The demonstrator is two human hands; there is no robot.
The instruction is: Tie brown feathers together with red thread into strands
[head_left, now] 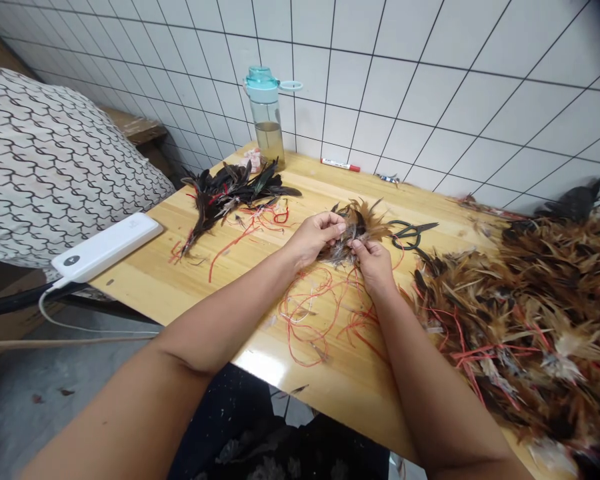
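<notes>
Between my two hands is a small bunch of brown and grey feathers (367,217), held just above the wooden table. My left hand (316,239) pinches it from the left, thumb and forefinger together. From the right, my right hand (374,261) grips its lower, fluffy end with thumb and fingers closed. Tangled red string (313,320) lies on the table below the hands. Black-handled scissors (411,233) rest just right of the feathers, blades pointing right. Whether string is wound around the bunch I cannot tell.
A large heap of brown feathers (540,313) with red ties covers the right side. Dark feathers (225,193) lie at the left, near a water bottle (267,120). A red-capped marker (340,165) lies by the tiled wall. A white power bank (107,248) sits at the left edge.
</notes>
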